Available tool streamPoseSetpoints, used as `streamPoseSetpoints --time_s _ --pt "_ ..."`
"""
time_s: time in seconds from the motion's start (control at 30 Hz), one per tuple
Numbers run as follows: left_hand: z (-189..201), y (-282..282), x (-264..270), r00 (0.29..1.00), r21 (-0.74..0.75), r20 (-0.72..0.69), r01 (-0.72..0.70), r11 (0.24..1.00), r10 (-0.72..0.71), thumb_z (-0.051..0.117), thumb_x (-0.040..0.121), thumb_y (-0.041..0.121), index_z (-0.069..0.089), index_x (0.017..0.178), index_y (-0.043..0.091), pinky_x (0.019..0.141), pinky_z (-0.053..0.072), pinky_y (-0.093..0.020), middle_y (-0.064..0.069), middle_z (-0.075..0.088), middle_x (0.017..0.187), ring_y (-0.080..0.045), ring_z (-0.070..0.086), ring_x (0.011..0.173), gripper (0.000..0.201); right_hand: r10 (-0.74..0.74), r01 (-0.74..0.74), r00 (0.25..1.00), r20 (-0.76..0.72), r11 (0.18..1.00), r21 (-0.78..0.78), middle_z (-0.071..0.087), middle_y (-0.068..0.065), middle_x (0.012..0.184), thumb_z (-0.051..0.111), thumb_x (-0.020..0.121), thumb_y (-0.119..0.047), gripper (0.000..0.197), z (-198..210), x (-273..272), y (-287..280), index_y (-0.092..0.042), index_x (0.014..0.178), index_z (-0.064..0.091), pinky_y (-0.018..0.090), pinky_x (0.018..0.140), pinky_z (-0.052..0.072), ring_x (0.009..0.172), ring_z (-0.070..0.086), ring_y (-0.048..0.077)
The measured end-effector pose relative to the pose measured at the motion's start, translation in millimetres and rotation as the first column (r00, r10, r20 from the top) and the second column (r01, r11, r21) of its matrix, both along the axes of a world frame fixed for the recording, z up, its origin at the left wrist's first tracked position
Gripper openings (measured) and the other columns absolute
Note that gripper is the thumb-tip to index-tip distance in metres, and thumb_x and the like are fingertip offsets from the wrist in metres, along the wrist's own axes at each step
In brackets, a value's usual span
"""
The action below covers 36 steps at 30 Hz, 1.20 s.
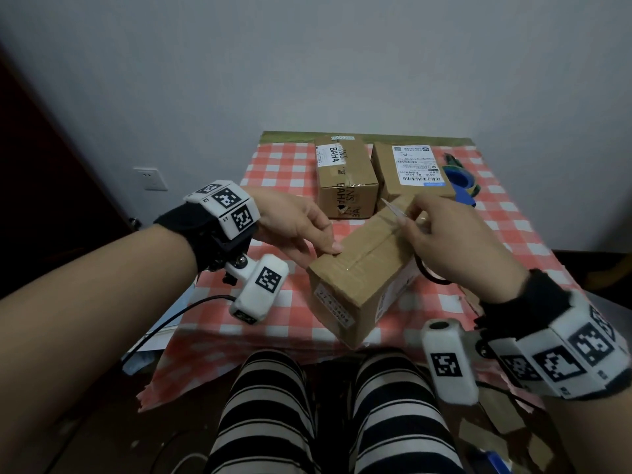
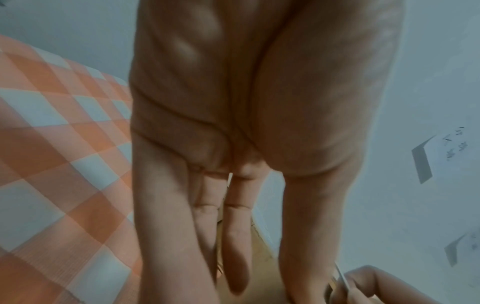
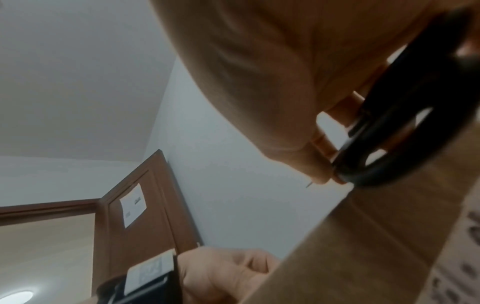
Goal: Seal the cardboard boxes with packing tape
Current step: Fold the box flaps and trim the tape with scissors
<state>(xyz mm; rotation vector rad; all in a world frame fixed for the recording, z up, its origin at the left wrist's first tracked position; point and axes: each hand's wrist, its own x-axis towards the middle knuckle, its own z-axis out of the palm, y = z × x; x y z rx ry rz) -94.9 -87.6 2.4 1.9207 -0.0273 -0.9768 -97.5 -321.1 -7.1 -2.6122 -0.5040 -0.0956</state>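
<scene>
A brown cardboard box lies tilted near the table's front edge, with clear tape running along its top seam. My left hand rests straight fingertips on the box's near left top edge; the left wrist view shows the fingers stretched out over the cardboard. My right hand grips black-handled scissors, whose blades sit at the far end of the seam. In the right wrist view the black handle loops are around my fingers, above the box.
Two more cardboard boxes stand at the back of the red-and-white checked tablecloth. A blue and green tape dispenser lies right of them. My striped knees are under the front edge. A wall rises behind the table.
</scene>
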Motion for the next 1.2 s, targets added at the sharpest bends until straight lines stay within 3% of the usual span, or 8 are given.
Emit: streamPoseSetpoints --time_s 0.23,0.4,0.57,0.7,0.8,0.93,1.03,1.2 --pt "4 7 -5 1.000 -0.094 -0.026 -0.007 0.995 0.005 0.067 0.072 -0.009 0.055 0.089 0.004 0.073 0.060 -0.028 -0.015 0.070 0.084 -0.023 0.071 0.076 0.024 0.206 -0.198 0.979 -0.009 0.953 0.229 0.054 -0.004 0.065 0.049 0.101 -0.028 0.012 3 3 9 -0.017 0.097 0.052 0.028 0.057 0.037 0.061 0.049 0.009" --pt "11 1 -3 0.813 0.409 0.541 -0.031 0.912 -0.215 0.094 0.050 0.019 0.037 0.124 0.023 0.081 0.051 -0.032 -0.003 0.046 0.117 -0.018 0.054 0.100 0.093 0.324 -0.299 0.945 -0.043 0.911 0.283 0.054 -0.004 0.071 0.049 0.101 -0.023 0.011 2 9 10 -0.014 0.098 0.051 0.019 0.058 0.034 0.061 0.046 0.002" --pt "11 -4 9 0.679 0.639 0.496 0.137 0.757 -0.542 0.090 0.050 0.044 0.015 0.148 0.048 0.116 0.015 -0.058 0.010 -0.001 0.160 -0.026 0.001 0.147 0.124 0.291 -0.267 0.956 -0.039 0.916 0.298 0.063 0.014 0.079 0.049 0.101 -0.025 0.014 2 10 6 -0.012 0.098 0.051 0.040 0.067 0.047 0.072 0.059 0.025" --pt "14 -14 13 0.669 0.709 0.421 0.178 0.682 -0.613 0.092 0.050 0.037 0.002 0.132 0.068 0.117 0.011 -0.059 0.015 -0.004 0.160 -0.022 -0.004 0.148 0.126 0.206 -0.190 0.978 -0.014 0.924 0.331 0.058 0.000 0.063 0.051 0.101 -0.023 0.010 2 12 -1 -0.015 0.096 0.054 0.018 0.050 0.033 0.049 0.043 0.006" --pt "18 -32 13 0.597 0.780 0.458 0.086 0.620 -0.659 0.090 0.058 0.025 0.018 0.143 0.048 0.116 0.007 -0.058 0.014 0.007 0.160 -0.020 0.000 0.148 0.114 0.133 -0.128 0.991 0.005 0.940 0.317 0.058 -0.007 0.064 0.051 0.100 -0.020 0.009 4 14 -8 -0.015 0.102 0.058 0.011 0.052 0.035 0.053 0.050 -0.001" --pt "17 -37 15 0.510 0.751 0.550 0.045 0.659 -0.661 0.088 0.058 0.033 0.035 0.130 0.028 0.115 0.004 -0.055 0.009 0.041 0.130 -0.018 0.032 0.137 0.090 0.057 -0.060 0.998 0.018 0.957 0.285 0.065 0.012 0.077 0.050 0.100 -0.020 0.022 5 17 -15 -0.015 0.121 0.055 0.034 0.067 0.046 0.070 0.060 0.021" --pt "21 -32 16 0.531 0.757 0.549 0.012 0.654 -0.646 0.088 0.057 0.037 0.038 0.126 0.021 0.110 0.026 -0.046 0.005 0.043 0.115 -0.018 0.043 0.115 0.087 0.070 -0.078 0.997 0.036 0.935 0.345 0.061 0.020 0.075 0.049 0.098 -0.015 0.021 11 15 -21 -0.018 0.119 0.047 0.040 0.063 0.044 0.068 0.057 0.031" --pt "33 -21 12 0.666 0.785 0.480 -0.035 0.618 -0.571 0.089 0.049 0.052 0.039 0.132 0.033 0.091 0.042 -0.039 0.000 0.040 0.110 -0.020 0.041 0.107 0.099 0.163 -0.175 0.985 0.063 0.939 0.297 0.062 0.003 0.072 0.061 0.094 -0.021 0.017 15 12 -24 -0.035 0.102 0.056 0.035 0.068 0.043 0.061 0.051 0.011"
